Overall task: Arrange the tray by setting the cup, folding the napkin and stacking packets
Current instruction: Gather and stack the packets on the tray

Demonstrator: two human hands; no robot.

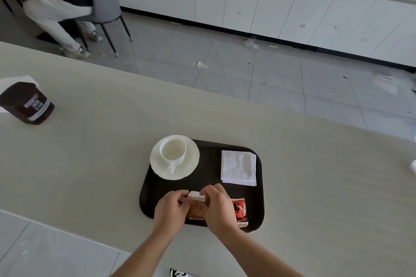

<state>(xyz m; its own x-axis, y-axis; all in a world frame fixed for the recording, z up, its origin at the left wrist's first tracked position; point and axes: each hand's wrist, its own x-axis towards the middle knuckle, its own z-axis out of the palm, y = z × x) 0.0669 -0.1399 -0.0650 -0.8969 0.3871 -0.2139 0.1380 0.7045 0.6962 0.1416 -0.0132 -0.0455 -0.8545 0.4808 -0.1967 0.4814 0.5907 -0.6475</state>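
A dark tray [209, 177] lies on the pale counter. At its far left, a white cup [172, 150] stands upright on a white saucer [191, 164], handle toward me. A folded white napkin [238, 167] lies at the far right of the tray. At the near edge, my left hand [170, 210] and my right hand [217, 207] both pinch a brown and white packet [196, 206] between them. A red packet stack [240, 211] lies just right of my right hand, partly hidden by it.
A dark cocoa tub [28, 103] stands on the counter at the far left, on a white sheet. A white object [413, 166] peeks in at the right edge. Beyond the counter are grey floor tiles, white cabinets, and a seated person on a grey chair.
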